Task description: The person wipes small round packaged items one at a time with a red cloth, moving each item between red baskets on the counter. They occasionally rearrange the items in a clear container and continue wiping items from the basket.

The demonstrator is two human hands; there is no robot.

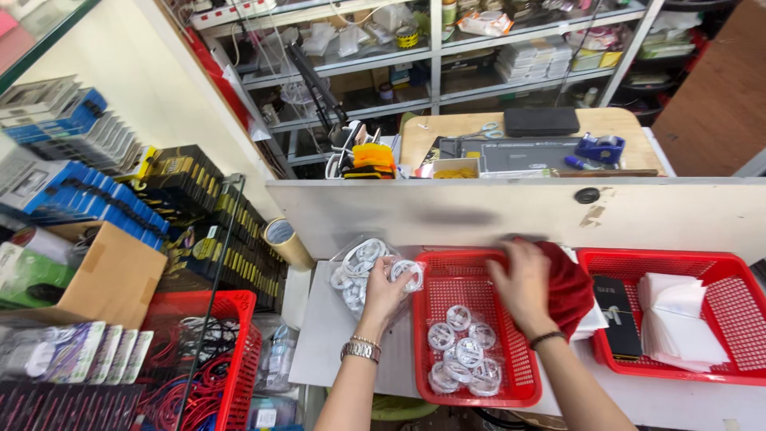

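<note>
Cluttered metal shelving [447, 56] behind a wooden desk [527, 128], white partition [479, 211], bright even light.

A coiled white cable in a clear packet [407, 273] is held up at the left rim of the red basket [435, 335]. More such packets [464, 351] are heaped in the basket's near part. A dark red cloth [568, 287] is bunched at its right rim.

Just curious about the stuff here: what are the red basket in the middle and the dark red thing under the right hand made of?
The red basket looks like moulded plastic, with mesh-patterned walls and a slight sheen. The dark red thing under the right hand seems soft cloth: matte and folded.
</note>
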